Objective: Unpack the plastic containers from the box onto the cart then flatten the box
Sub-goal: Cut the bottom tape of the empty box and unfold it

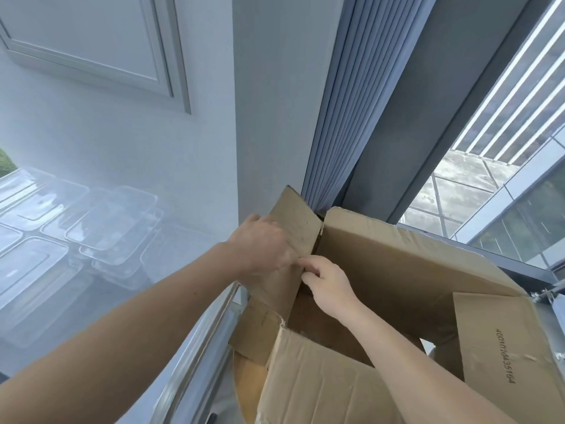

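The brown cardboard box (pixel 397 270) stands open at the lower right, its flaps spread out and its inside showing no containers. My left hand (pixel 263 246) grips the box's left flap from outside, fingers over its edge. My right hand (pixel 327 286) reaches inside and pinches the same flap's inner edge, close to my left fingers. Several clear plastic containers (pixel 113 221) lie stacked and side by side on the white cart top (pixel 171 249) at the left.
The cart's metal rail (pixel 198 353) runs between the cart top and the box. A white wall (pixel 269 117) and a grey-blue curtain (pixel 342 117) stand behind the box. A window (pixel 504 179) is at the right.
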Demonstrator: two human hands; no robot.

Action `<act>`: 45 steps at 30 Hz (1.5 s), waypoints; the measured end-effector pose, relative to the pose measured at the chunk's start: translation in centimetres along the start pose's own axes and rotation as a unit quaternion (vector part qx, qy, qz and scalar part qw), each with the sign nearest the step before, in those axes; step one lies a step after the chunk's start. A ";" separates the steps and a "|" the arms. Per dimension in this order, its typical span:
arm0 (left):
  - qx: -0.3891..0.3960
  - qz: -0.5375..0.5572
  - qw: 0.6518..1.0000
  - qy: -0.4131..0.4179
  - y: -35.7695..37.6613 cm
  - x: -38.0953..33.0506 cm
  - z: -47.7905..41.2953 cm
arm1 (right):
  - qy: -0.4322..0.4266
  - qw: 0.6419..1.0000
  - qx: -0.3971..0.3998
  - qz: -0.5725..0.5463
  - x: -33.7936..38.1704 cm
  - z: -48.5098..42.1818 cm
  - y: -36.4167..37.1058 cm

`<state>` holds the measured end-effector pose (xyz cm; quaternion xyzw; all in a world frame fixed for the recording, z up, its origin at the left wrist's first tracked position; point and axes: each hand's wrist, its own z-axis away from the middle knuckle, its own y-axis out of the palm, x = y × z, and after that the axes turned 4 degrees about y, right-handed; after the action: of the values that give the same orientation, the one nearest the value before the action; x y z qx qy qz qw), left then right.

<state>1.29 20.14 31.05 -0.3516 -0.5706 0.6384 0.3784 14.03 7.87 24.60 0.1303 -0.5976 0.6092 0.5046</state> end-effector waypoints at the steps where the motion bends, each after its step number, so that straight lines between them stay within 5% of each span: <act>1: 0.024 -0.012 1.000 -0.006 1.0 -0.2 -0.1 | 0.011 1.000 -0.004 -0.011 -0.3 -0.1 0.0; 8: 0.131 0.144 0.977 -0.083 7.5 -2.0 -1.4 | 0.052 0.998 -0.028 -0.026 -2.0 -1.4 -0.1; 20: 0.115 0.293 0.935 -0.162 9.7 -5.3 -3.8 | 0.079 0.993 -0.084 0.022 -5.3 -0.3 -2.6; 34: 0.062 0.011 0.993 -0.103 9.0 -7.9 -5.3 | 0.119 0.977 -0.149 0.094 -8.9 3.8 -5.0; 41: 0.043 -0.038 0.997 -0.051 6.6 -11.4 -7.6 | 0.156 0.927 -0.171 0.294 -12.7 6.2 -8.5; 45: 0.042 0.046 0.998 0.031 6.2 -15.9 -9.0 | 0.186 0.903 -0.151 0.357 -15.6 7.3 -10.8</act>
<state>16.13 9.91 24.26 -0.3808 -0.5143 0.6672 0.3812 26.19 -8.01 20.96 -0.2857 -0.5842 0.6642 0.3687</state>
